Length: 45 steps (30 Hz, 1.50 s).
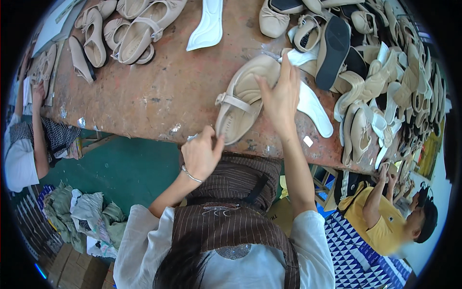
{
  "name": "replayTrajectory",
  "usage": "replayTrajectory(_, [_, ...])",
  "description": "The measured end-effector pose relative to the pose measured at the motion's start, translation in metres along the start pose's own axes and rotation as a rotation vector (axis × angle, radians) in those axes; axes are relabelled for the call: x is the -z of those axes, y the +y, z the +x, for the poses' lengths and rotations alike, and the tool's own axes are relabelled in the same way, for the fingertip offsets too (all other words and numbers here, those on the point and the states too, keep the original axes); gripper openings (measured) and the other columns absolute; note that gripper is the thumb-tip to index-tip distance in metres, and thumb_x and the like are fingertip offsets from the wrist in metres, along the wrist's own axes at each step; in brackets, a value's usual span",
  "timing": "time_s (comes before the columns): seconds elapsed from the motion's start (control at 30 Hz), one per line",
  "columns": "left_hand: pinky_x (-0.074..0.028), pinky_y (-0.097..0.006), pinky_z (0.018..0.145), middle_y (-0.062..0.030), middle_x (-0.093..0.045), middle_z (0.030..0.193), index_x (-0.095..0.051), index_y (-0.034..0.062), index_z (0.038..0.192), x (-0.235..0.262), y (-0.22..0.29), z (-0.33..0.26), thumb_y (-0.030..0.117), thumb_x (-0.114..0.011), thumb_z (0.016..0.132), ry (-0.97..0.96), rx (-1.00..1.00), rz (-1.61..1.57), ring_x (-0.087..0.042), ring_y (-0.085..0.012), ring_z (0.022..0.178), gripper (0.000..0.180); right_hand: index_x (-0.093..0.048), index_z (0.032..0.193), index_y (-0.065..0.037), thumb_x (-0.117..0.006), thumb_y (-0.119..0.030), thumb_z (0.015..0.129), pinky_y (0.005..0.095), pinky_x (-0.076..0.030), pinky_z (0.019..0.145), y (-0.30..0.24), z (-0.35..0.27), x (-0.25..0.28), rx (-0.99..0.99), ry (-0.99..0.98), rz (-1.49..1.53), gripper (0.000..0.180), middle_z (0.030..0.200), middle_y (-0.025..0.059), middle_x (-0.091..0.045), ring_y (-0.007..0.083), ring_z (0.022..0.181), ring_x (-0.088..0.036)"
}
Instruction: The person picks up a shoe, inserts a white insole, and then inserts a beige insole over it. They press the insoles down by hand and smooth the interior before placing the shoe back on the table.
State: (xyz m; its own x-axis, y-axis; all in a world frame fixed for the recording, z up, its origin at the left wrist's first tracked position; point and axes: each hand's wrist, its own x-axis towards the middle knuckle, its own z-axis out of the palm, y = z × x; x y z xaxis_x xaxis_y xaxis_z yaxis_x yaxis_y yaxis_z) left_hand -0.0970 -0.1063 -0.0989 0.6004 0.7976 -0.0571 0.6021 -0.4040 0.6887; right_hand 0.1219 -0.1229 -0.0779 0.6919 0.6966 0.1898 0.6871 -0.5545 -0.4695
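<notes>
The left hand [201, 154] pinches the beige shoe's [243, 98] heel at the table's [159, 91] 6 o'clock edge, the right hand [279, 94], fingers spread, presses inside; a loose pinch could drop it.

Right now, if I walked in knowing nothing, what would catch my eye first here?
Most likely the beige strap shoe at the near edge of the worn brown table, with the person's left hand at its toe and the right hand spread over its opening. Next, the big heap of beige shoes and white insoles piled along the table's right side. A white insole lies just right of the held shoe.
</notes>
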Motion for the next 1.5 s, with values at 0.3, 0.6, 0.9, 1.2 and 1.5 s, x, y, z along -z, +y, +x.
replayTrajectory(0.3, [-0.016, -0.061, 0.118, -0.0205, -0.041, 0.147, -0.048, -0.0035, 0.139, -0.046, 0.016, -0.015, 0.028, -0.058, 0.088, -0.324, -0.405, 0.333, -0.025, -0.038, 0.145, 0.061, -0.054, 0.101, 0.002, -0.062, -0.003, 0.082, 0.0638, -0.023, 0.114, -0.012, -0.102, 0.001, 0.335, -0.239, 0.123, 0.021, 0.135, 0.0308, -0.052, 0.0447, 0.127, -0.051])
replayTrajectory(0.6, [-0.032, -0.056, 0.113, -0.0268, -0.048, 0.14, -0.051, -0.0126, 0.131, -0.055, 0.005, -0.008, 0.015, -0.052, 0.086, -0.229, -0.453, 0.408, -0.034, -0.0413, 0.141, 0.053, -0.052, 0.119, 0.009, -0.054, 0.0, 0.081, 0.0588, -0.022, 0.115, -0.022, -0.023, -0.042, 0.201, -0.458, -0.195, 0.04, 0.116, 0.0234, -0.059, 0.0376, 0.111, -0.059])
replayTrajectory(0.9, [-0.036, -0.056, 0.11, -0.0266, -0.052, 0.135, -0.055, -0.0124, 0.127, -0.06, 0.002, -0.015, 0.015, -0.057, 0.083, -0.238, -0.454, 0.305, -0.041, -0.041, 0.136, 0.052, -0.051, 0.115, 0.012, -0.054, -0.002, 0.081, 0.0589, -0.023, 0.115, -0.017, -0.024, -0.04, 0.19, -0.363, -0.157, 0.037, 0.108, 0.0268, -0.059, 0.0421, 0.109, -0.057])
replayTrajectory(1.2, [-0.037, -0.054, 0.11, -0.0276, -0.054, 0.132, -0.058, -0.0111, 0.122, -0.055, 0.004, -0.007, 0.016, -0.058, 0.082, -0.183, -0.489, 0.364, -0.044, -0.041, 0.133, 0.048, -0.052, 0.122, 0.011, -0.051, -0.006, 0.082, 0.0576, -0.025, 0.114, -0.016, -0.03, -0.048, 0.241, -0.338, -0.193, 0.043, 0.113, 0.0239, -0.061, 0.0392, 0.111, -0.057])
replayTrajectory(1.5, [-0.038, -0.053, 0.109, -0.0247, -0.048, 0.141, -0.051, -0.0093, 0.133, -0.053, 0.013, -0.006, 0.012, -0.048, 0.087, -0.174, -0.446, 0.351, -0.042, -0.0357, 0.136, 0.05, -0.069, 0.084, 0.002, -0.055, -0.008, 0.082, 0.0647, -0.01, 0.116, -0.021, -0.004, -0.05, 0.221, -0.504, -0.445, 0.018, 0.085, 0.0186, -0.067, 0.0293, 0.09, -0.068])
